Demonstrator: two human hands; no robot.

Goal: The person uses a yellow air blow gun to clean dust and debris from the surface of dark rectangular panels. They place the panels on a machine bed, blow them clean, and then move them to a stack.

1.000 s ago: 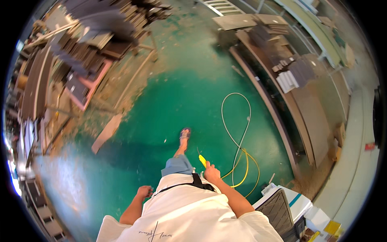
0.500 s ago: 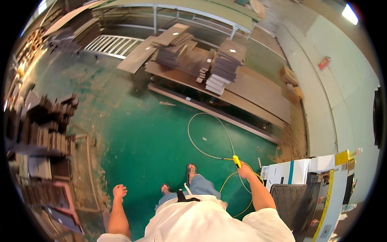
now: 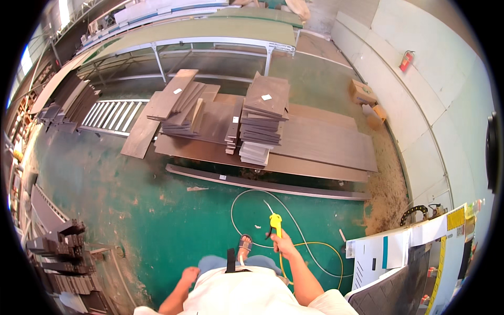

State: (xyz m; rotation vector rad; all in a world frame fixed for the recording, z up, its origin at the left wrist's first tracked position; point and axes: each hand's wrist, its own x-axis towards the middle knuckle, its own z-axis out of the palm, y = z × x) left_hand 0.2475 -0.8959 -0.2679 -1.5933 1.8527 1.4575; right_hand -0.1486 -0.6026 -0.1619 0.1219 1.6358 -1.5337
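Observation:
My right hand (image 3: 283, 245) is closed around the handle of a yellow air blow gun (image 3: 276, 222), held in front of my body with its thin nozzle pointing away over the floor. A yellow hose (image 3: 321, 243) runs from the gun and curves to the right; a pale hose (image 3: 300, 220) lies looped on the green floor beyond. Low at my left side is my left hand (image 3: 190, 274), near my leg. Its fingers are blurred and mostly turned out of sight; no held thing shows there.
Stacks of brown boards (image 3: 265, 100) rest on large low panels (image 3: 320, 139) ahead. A long beam (image 3: 262, 186) lies before them. At right stands a white machine (image 3: 375, 257); dark board pieces (image 3: 63, 249) are piled at left. A conveyor table (image 3: 210, 34) spans the back.
My right hand has brought the blow gun inward and raised its nozzle forward. My left hand has drawn in closer to my leg. The view has turned right and tipped up toward the boards.

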